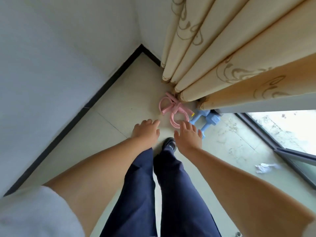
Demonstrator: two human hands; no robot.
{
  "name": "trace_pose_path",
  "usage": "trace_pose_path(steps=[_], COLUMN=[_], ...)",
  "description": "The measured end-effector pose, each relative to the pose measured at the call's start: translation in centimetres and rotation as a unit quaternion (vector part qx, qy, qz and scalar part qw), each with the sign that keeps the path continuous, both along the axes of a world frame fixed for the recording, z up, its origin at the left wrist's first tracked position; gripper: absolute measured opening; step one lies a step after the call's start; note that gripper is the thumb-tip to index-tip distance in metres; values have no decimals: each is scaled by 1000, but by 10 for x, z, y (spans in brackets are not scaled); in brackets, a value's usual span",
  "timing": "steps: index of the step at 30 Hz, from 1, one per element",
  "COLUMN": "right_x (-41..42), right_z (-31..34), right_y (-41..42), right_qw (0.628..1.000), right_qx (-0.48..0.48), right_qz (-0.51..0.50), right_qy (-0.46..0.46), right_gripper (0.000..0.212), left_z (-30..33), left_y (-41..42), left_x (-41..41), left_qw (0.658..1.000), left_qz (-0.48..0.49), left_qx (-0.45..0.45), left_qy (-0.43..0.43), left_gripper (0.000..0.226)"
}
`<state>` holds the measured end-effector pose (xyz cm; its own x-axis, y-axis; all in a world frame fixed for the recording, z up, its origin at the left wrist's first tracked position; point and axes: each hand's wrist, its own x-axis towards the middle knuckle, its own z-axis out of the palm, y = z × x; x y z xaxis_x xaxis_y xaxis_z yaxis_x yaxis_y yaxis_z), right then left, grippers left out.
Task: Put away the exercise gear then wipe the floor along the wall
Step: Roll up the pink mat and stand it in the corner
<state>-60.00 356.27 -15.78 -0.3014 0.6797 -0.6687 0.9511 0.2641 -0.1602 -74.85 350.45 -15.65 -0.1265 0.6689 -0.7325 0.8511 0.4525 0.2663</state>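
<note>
Pink skipping rope (172,109) knotted on floor (119,106) beside curtain (213,62), blue grip tool (207,119) just right of it | left hand (147,130), right hand (188,135) reaching, fingers spread, holding nothing | gear not yet gathered; wiping along wall (51,57) remains.
</note>
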Motion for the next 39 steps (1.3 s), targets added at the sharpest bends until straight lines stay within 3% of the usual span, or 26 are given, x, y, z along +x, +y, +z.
trace_pose_path(steps=[5,12,14,16,18,23,31,39], right_x=[11,25,36,36,41,14,-9,34], right_z=[70,100,112,111,114,127,139,126], right_y=[2,-16,-32,-24,-32,-78,-250,-482], right_qw=[993,964,922,913,870,777,612,504], right_qx=[69,58,56,73,95,87,34,-11], right_qz=[96,256,380,399,483,624,787,862], right_qy=[25,29,36,33,21,-1,70,55], right_gripper=[52,47,46,49,53,51,51,52], left_z=[77,100,108,107,111,124,126,136], left_y=[-47,-99,-134,-137,-155,-214,-369,-567], left_x=[-9,41,87,104,133,170,247,342], left_qw=[993,971,941,933,916,845,674,548], left_qz=[21,189,307,337,384,514,727,820], left_qx=[84,64,44,41,16,32,-39,-95], left_qy=[76,131,134,118,116,145,129,133], left_gripper=[48,51,49,50,54,53,53,53])
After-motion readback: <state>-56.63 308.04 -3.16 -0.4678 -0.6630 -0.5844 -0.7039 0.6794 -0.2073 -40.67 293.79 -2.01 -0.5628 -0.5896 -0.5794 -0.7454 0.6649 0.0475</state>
